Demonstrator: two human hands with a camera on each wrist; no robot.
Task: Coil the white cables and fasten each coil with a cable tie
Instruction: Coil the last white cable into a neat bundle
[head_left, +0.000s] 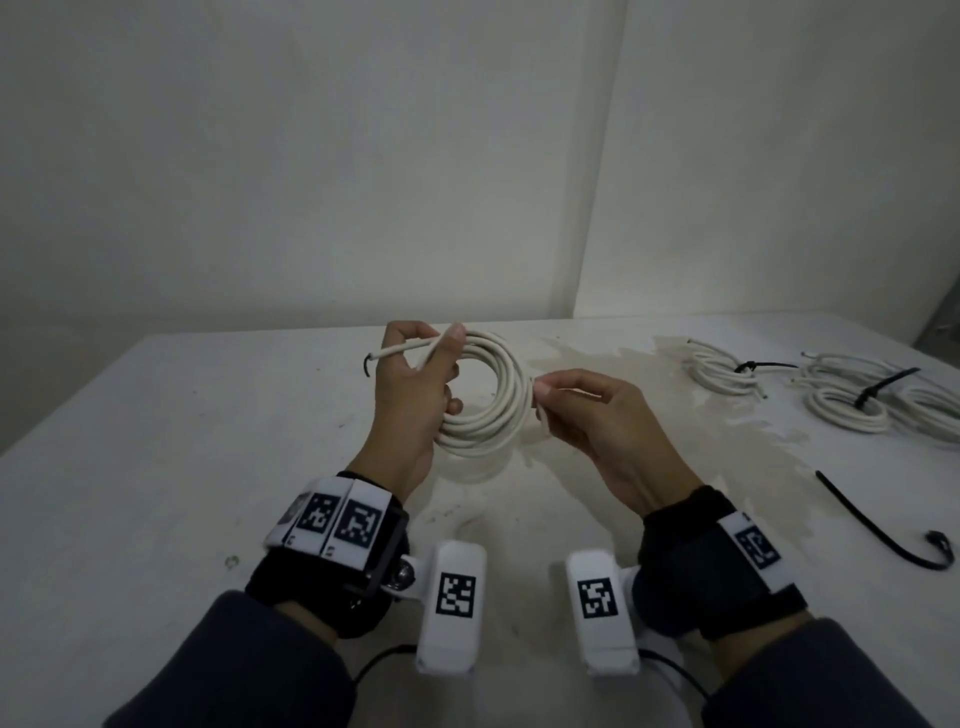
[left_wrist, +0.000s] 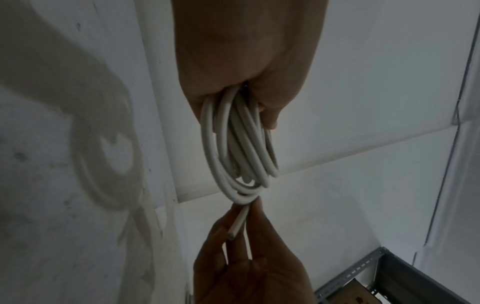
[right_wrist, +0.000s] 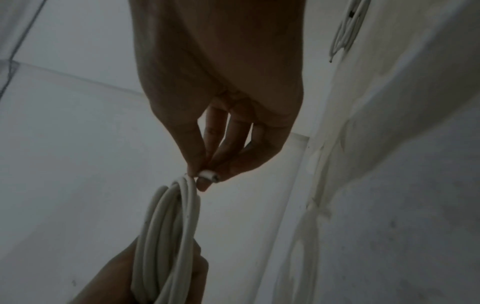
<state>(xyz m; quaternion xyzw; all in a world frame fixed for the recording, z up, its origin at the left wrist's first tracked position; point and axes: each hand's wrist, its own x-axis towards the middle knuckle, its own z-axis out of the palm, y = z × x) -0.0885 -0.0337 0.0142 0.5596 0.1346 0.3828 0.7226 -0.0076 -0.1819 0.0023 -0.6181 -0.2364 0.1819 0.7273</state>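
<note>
Left hand (head_left: 410, 395) grips the near-left side of a white cable coil (head_left: 493, 395), fingers curled round the bundled loops and holding them clear above the white table (head_left: 156, 467); the left wrist view shows the loops (left_wrist: 239, 148) emerging from the closed palm (left_wrist: 246, 51). One cut cable end (head_left: 387, 353) sticks out to the left past this hand, and a short black curved piece shows just beside that tip, too small to identify. Right hand (head_left: 597, 415) sits on the right side of the coil, thumb and fingertips (right_wrist: 197, 164) pinching the other cable end (right_wrist: 207, 175) right against the outermost loop; the right wrist view shows the cut face of that end between the fingers, with the coil (right_wrist: 168, 226) running down to the left hand (right_wrist: 124, 277). Far to the right on the table lie finished coils (head_left: 841, 400), white loops bound by black cable ties (head_left: 883, 387), with another tied bundle (head_left: 722, 369) just left of them. Near the right edge a loose black cable tie (head_left: 878, 525) lies flat on the table, well apart from the hands, its head end curling up. Both wrists wear black straps carrying white marker blocks (head_left: 332, 519).
</note>
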